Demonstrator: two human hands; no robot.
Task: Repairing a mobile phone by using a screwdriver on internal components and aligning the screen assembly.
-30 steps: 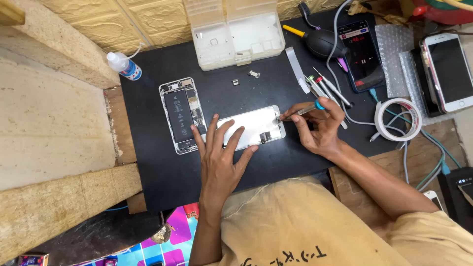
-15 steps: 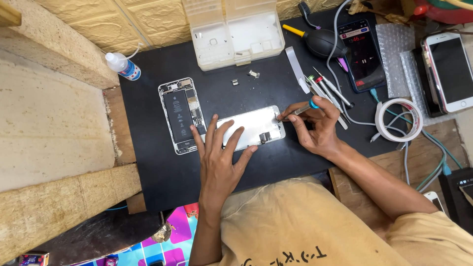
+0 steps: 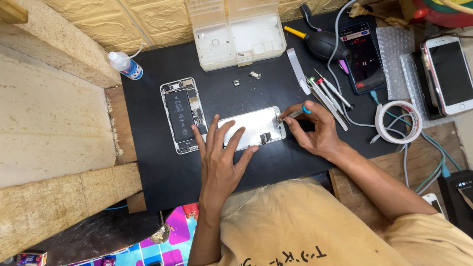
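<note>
Two hands on the job: your left hand (image 3: 220,156) lies flat, fingers spread, pressing down the detached screen panel (image 3: 252,127) at mid-mat. Panel lies face down, silvery metal backplate up, a small dark connector near its right end. Your right hand (image 3: 315,129) pinches a small screwdriver (image 3: 297,113) with a blue cap, tip at the panel's upper right corner. Just left of the panel sits the opened phone body (image 3: 181,115), black battery showing. Beyond, on the black mat (image 3: 162,172): two small metal brackets (image 3: 255,75), then a clear plastic parts box (image 3: 236,32).
</note>
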